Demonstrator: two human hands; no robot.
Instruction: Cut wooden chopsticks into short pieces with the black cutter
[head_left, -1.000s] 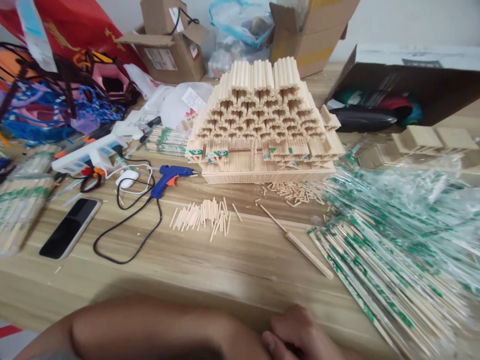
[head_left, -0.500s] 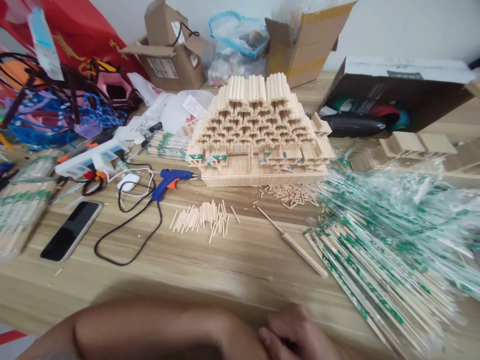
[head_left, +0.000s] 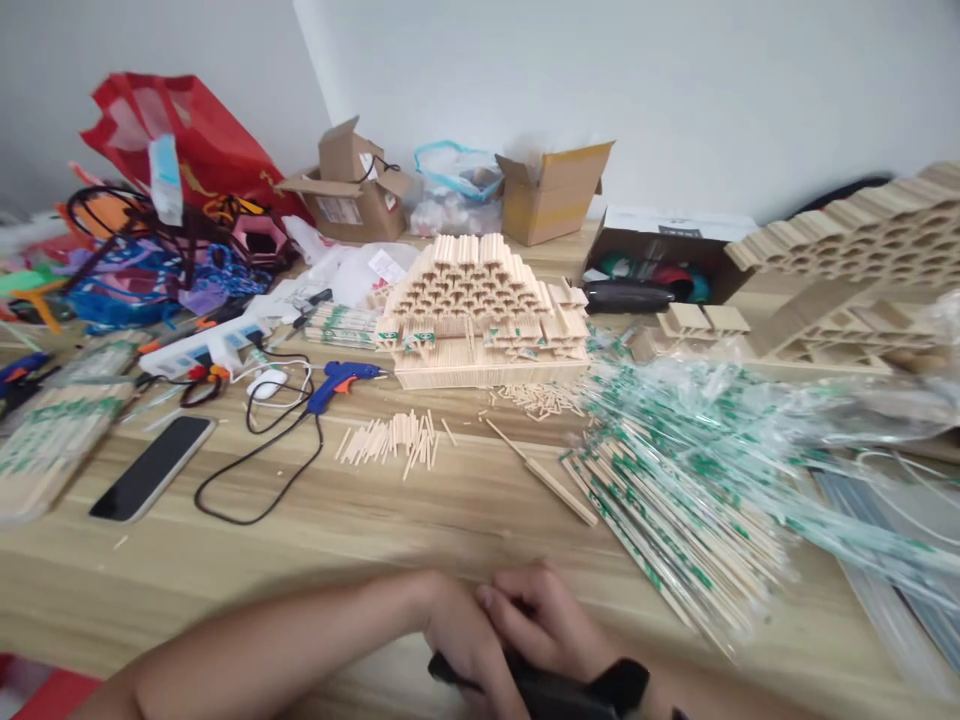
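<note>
My left hand reaches in from the left at the bottom edge. Its fingers bend down over a black object of unclear kind, partly cut off below. Against it lies my right hand, curled into a fist; whatever its fingers may hold is hidden. Farther up the table stands a house-like model of wooden sticks with a stepped, scalloped roof. A blue glue gun points at its left corner. Short cut sticks lie in front, with a thin bundle of sticks to their right.
Green-printed wrapped chopsticks and crumpled plastic wrappers spread on the right. At left are a phone, a power strip and a black cable. Cardboard boxes line the wall; a second stick model stands far right.
The view has tilted up and swung right, bringing the second stick model into sight. The black object under my left hand now shows. Both hands stay together.
</note>
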